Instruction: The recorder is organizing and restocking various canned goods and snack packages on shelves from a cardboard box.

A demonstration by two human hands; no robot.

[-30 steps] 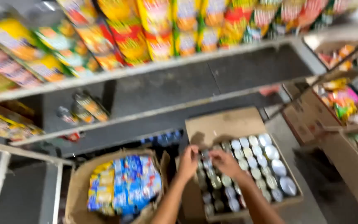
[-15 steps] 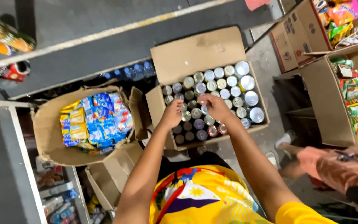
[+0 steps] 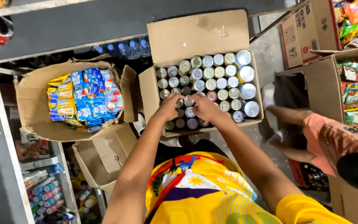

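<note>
Seen from above, a person in a yellow shirt (image 3: 212, 195) reaches both bare arms forward into an open cardboard box of cans (image 3: 204, 31). The left hand (image 3: 170, 107) and right hand (image 3: 204, 107) meet close together over the near rows of small cans (image 3: 191, 112), fingers curled down onto the can tops; whether either hand actually grips a can cannot be told. Just beyond the fingertips stand more rows of silver-topped cans (image 3: 206, 72), upright and tightly packed, with a few larger cans (image 3: 246, 74) along the box's right side. To the left of the left hand sits a second open box (image 3: 30, 95), holding blue and yellow sachet packets (image 3: 83, 97). To the right of the right hand, another person's sleeve (image 3: 332, 141) in an orange tone shows beside boxes of snack packets (image 3: 351, 93). Farther off, beyond both boxes, blue-capped bottles (image 3: 123, 47) stand under a shelf.
</note>
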